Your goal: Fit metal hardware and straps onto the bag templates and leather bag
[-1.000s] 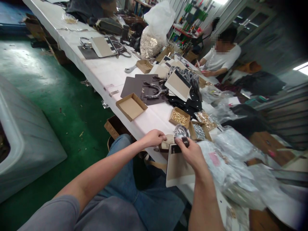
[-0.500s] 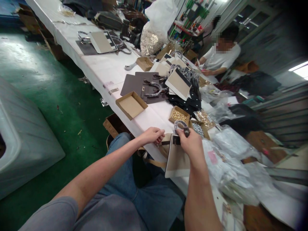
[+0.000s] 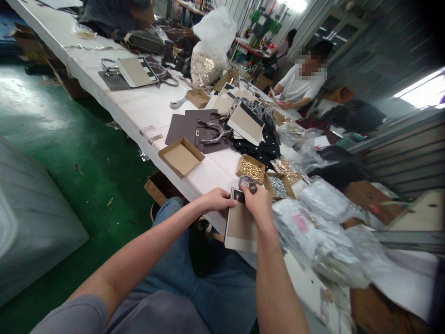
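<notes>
From the head camera, the left hand [image 3: 216, 200] has moved in and now pinches the dark tab [image 3: 238, 196] atop the beige panel [image 3: 239, 226]. The right hand [image 3: 259, 204], its grip closed, pinches a small fitting [image 3: 252, 185] right beside it. The panel hangs below both grips, at the bench [image 3: 153, 109] edge.

Dim workshop, window glare upper right, dark vignetted corners, slight motion blur

long white table [image 3: 146, 109]: open cardboard boxes [image 3: 181, 157], brown panels [image 3: 184, 130], plastic bags [image 3: 327, 227].
</notes>
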### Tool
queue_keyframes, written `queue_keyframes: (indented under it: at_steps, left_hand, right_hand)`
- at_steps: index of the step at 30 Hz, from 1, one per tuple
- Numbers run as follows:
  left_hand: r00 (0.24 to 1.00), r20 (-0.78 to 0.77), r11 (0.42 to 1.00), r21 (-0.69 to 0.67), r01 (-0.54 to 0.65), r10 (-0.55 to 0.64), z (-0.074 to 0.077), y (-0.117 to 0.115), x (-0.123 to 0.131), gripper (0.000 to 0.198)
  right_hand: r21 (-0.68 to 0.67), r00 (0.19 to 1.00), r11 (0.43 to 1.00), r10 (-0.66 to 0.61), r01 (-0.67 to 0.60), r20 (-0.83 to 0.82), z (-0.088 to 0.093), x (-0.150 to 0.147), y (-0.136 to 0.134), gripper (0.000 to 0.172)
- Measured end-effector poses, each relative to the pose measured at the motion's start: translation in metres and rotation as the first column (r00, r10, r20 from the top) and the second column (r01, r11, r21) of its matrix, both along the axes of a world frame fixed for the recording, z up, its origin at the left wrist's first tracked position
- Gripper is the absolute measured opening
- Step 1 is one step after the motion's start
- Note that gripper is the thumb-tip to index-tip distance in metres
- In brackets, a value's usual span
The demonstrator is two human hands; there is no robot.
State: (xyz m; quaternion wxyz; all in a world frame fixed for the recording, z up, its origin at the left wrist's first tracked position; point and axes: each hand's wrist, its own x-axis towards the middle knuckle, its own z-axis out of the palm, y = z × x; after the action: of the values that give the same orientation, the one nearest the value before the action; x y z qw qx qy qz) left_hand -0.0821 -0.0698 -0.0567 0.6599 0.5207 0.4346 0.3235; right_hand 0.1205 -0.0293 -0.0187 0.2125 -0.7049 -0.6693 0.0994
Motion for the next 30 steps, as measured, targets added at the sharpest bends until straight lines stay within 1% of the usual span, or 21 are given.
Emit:
queue_keyframes:
  at_steps: [2,4,5,7,10,12,16,20,23,25,28,30]
  left_hand:
    - [0.997,0.070,0.994,0.111,0.006,-0.014,0.007,-0.009,0.003,0.038]
    - [0.985,0.163,0.976,0.216,0.017,-0.053,0.019,-0.020,0.010,0.037]
    - [0.979,0.194,0.968,0.250,0.013,-0.063,0.026,-0.025,0.014,0.037]
    - [0.978,0.204,0.961,0.276,-0.016,-0.042,0.040,-0.034,0.023,0.040]
    - [0.987,0.163,0.963,0.265,-0.056,0.013,0.057,-0.042,0.035,0.049]
    - [0.989,0.149,0.961,0.268,-0.064,0.025,0.063,-0.044,0.041,0.054]
    - [0.988,0.157,0.953,0.299,-0.048,0.001,0.064,-0.043,0.043,0.059]
    - [0.995,0.104,0.930,0.366,-0.028,-0.011,0.065,-0.044,0.037,0.060]
    - [0.999,0.045,0.892,0.450,-0.037,0.018,0.072,-0.050,0.033,0.055]
    - [0.994,-0.043,0.854,0.516,-0.066,0.103,0.079,-0.056,0.032,0.051]
    - [0.950,-0.186,0.782,0.617,-0.085,0.250,0.088,-0.063,0.033,0.046]
    - [0.936,-0.202,0.751,0.655,-0.089,0.287,0.090,-0.066,0.033,0.041]
  right_hand:
    - [0.040,0.986,0.999,-0.018,0.025,-0.168,0.002,0.007,-0.007,0.056]
    - [0.061,0.946,0.995,-0.057,0.080,-0.321,0.007,0.016,-0.015,0.064]
    - [0.058,0.925,0.992,-0.084,0.113,-0.372,0.011,0.020,-0.019,0.067]
    - [0.032,0.895,0.985,-0.142,0.172,-0.422,0.020,0.027,-0.026,0.072]
    - [0.010,0.876,0.975,-0.194,0.221,-0.443,0.034,0.034,-0.034,0.077]
    - [0.028,0.872,0.974,-0.190,0.226,-0.452,0.041,0.036,-0.037,0.079]
    - [0.052,0.871,0.975,-0.167,0.215,-0.462,0.049,0.036,-0.041,0.080]
    - [0.050,0.859,0.974,-0.170,0.221,-0.482,0.052,0.033,-0.046,0.081]
    - [0.060,0.856,0.976,-0.155,0.212,-0.493,0.051,0.033,-0.049,0.080]
    - [0.076,0.864,0.974,-0.151,0.212,-0.481,0.049,0.034,-0.049,0.080]
    - [0.108,0.869,0.969,-0.147,0.223,-0.473,0.045,0.034,-0.048,0.080]
    - [0.121,0.864,0.967,-0.141,0.226,-0.484,0.042,0.033,-0.047,0.078]
